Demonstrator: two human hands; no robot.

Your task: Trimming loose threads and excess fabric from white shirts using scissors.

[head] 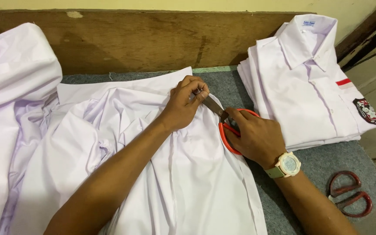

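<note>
From the head camera, you look down at a white shirt [188,174] spread loosely and rumpled across a grey felt-covered table [327,161]. Your left hand [183,104] reaches over the shirt to its upper edge, fingers curled together and pinching a small bit of the fabric there. Your right hand [255,137] sits just beside it, closed through the loops of a pair of orange-handled scissors [225,124]; the dark blades point up and left, their tips meeting the spot where your left fingers pinch the cloth. You wear a pale wristwatch [287,165] with a green strap on your right wrist.

To the right, well apart from the open shirt, lies a neat stack of folded white shirts [305,87]; the top one shows a collar, a red stripe and a dark badge on its pocket. A second pair of scissors with dark red handles [349,200] rests near the table's lower right corner. More white cloth [9,87] is heaped at the left, against a wooden board [153,39].
</note>
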